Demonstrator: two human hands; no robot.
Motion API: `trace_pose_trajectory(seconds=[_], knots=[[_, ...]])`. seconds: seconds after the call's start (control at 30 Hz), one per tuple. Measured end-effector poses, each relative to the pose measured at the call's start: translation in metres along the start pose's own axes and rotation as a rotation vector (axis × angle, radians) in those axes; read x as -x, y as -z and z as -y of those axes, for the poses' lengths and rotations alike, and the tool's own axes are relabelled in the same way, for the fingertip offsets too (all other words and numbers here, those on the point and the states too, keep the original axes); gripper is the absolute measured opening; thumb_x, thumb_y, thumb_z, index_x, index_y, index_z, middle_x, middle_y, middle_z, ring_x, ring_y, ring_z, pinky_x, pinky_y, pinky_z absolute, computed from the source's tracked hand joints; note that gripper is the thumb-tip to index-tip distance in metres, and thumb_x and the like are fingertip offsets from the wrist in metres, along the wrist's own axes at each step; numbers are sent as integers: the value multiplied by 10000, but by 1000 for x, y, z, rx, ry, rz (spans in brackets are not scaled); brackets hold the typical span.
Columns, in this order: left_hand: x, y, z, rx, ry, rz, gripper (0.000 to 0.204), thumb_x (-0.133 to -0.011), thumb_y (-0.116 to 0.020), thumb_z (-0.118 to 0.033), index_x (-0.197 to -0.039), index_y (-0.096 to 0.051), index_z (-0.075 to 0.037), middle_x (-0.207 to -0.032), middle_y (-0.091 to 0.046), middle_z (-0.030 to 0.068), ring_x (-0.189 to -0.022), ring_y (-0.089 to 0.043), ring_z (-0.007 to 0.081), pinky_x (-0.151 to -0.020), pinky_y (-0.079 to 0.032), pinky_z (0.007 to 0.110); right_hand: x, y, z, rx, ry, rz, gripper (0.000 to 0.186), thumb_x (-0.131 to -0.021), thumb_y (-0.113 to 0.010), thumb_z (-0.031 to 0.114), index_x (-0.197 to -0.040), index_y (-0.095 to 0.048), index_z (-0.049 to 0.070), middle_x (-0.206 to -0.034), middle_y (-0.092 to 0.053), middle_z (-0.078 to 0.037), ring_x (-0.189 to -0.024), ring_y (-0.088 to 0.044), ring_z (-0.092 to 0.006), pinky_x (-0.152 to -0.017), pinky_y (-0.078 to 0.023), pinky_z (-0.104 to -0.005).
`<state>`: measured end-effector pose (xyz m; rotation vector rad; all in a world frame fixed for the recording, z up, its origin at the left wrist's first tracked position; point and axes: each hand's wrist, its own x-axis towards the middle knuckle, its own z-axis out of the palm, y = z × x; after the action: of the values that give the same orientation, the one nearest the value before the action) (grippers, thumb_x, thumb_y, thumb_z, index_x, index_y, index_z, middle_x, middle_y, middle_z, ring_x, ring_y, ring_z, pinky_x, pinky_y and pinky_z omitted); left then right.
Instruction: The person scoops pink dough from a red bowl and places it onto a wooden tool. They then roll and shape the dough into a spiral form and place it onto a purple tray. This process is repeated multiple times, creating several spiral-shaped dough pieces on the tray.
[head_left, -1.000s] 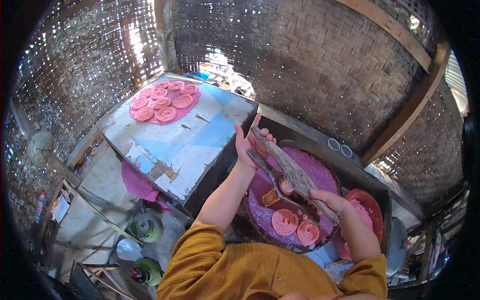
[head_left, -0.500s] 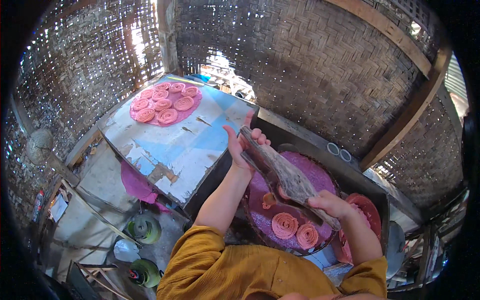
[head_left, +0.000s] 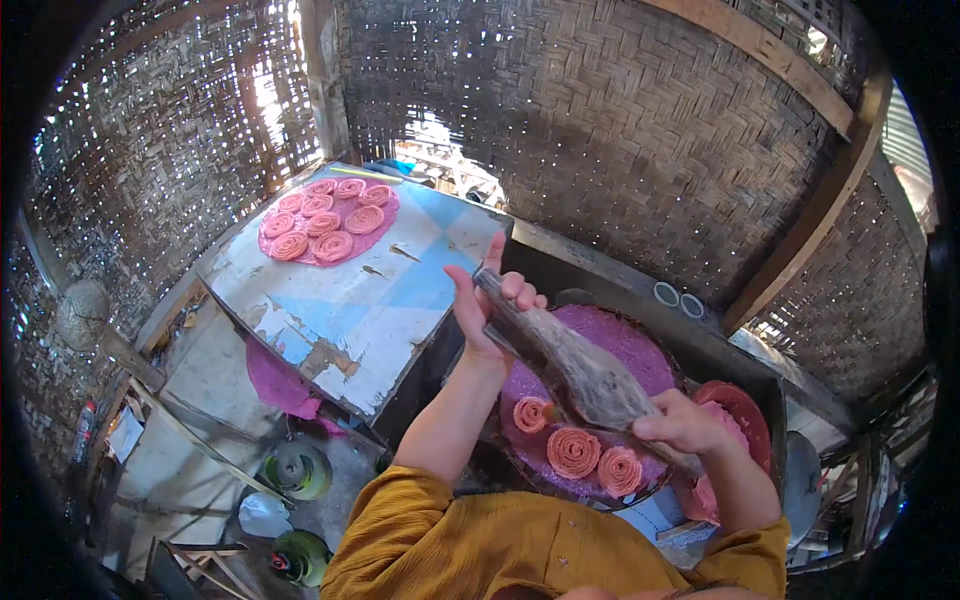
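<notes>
Both hands grip a weathered wooden lever press [head_left: 590, 375], held slantwise over a round purple tray [head_left: 625, 325]. My left hand [head_left: 488, 305] is wrapped round its far left end, the thumb sticking up. At the near right end, my right hand [head_left: 678, 425] is closed with its thumb along the wood. Below the press, two pink dough coils [head_left: 575, 453] lie side by side near the tray's front edge. A third, smaller dough coil [head_left: 531, 414] sits at the left, beside a brownish part under the press. The press hides the tray's middle.
A worn white-and-blue table [head_left: 330, 290] at the left bears a purple round sheet [head_left: 365, 245] with several dough coils. Right of the tray stands a red basin [head_left: 745, 405] with pink dough. Green gas cylinders [head_left: 300, 470] stand on the floor. Two white rings [head_left: 680, 300] lie on the back ledge.
A small piece of dough at the tray's left has grown into a third coil. The press and both hands have shifted slightly, and the whole view has moved a little.
</notes>
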<state>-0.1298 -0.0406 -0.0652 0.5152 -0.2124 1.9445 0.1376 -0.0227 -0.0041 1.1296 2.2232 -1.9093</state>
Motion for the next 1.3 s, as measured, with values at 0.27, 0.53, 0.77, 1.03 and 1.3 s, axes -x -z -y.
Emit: trace_pose_trajectory(seconds=[0.27,0.53,0.77,1.03,1.3], knots=[[-15,-11,-25,109,-29,155,723,-779,-340,-683,-1294,-351,-177,-663,-552,22,-592,-539,182,-670,-435,373,-13,-9,18,106,62,-31,450,-721,-689,365,-907,-625,-40,-737,-584,-5,-692,-495,-75,-611,-419,-255],[8,-8,-2,68,3,195,722,-789,-345,-670,-1289,-378,-150,-668,-543,5,-607,-516,157,-696,-436,345,13,1,0,84,23,-11,473,-709,-695,378,-927,-627,-36,-754,-604,-34,-708,-509,-78,-623,-430,-256],[-11,-3,4,119,21,237,715,-787,-361,-664,-1282,-391,-149,-643,-523,0,-587,-501,153,-668,-432,331,11,1,5,268,57,-172,532,-667,-695,418,-982,-624,-4,-775,-635,-80,-723,-555,-103,-670,-452,-284],[-23,-10,-11,8,106,-29,676,-826,-310,-642,-1273,-397,-143,-727,-535,14,-668,-500,148,-672,-417,319,-13,-18,6,219,230,-285,483,-668,-717,287,-1023,-601,-21,-779,-601,-37,-716,-515,-89,-641,-435,-263],[45,39,11,-1002,530,-379,398,-934,-312,-342,-1173,-490,-79,-1126,-544,70,-1043,-495,178,-882,-381,311,-37,-32,-10,77,261,-283,461,-699,-701,276,-1038,-592,-17,-800,-603,-37,-724,-525,-95,-660,-439,-263]])
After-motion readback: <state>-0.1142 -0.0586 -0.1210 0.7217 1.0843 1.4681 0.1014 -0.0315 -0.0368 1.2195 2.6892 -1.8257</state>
